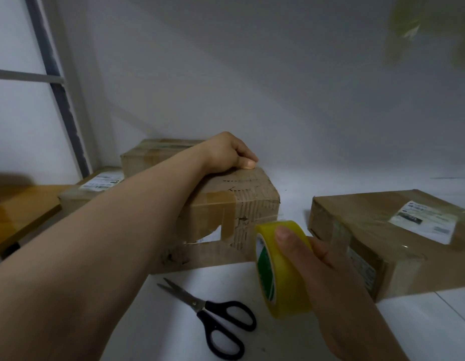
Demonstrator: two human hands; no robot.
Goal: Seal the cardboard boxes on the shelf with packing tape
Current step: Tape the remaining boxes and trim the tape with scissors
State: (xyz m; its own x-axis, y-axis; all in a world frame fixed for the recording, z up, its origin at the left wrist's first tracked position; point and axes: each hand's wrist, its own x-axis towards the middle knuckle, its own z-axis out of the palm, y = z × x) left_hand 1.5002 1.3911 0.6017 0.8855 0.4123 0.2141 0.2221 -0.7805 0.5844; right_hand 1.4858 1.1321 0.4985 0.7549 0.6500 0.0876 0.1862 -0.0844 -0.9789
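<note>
A worn cardboard box (249, 201) with torn sides and old brown tape stands in the middle of the white shelf. My left hand (226, 152) lies on its top with fingers curled over the far edge, gripping the box. My right hand (314, 259) holds a yellow roll of packing tape (281, 272) upright, just in front of the box's right front corner. A flap of the box juts out at its base.
Black-handled scissors (213, 313) lie open on the white shelf (330, 183) in front of the box. A flat labelled box (377, 230) sits at the right. Another labelled box (90, 188) and a wooden board (20, 212) are at the left, beside a metal shelf post (67, 121).
</note>
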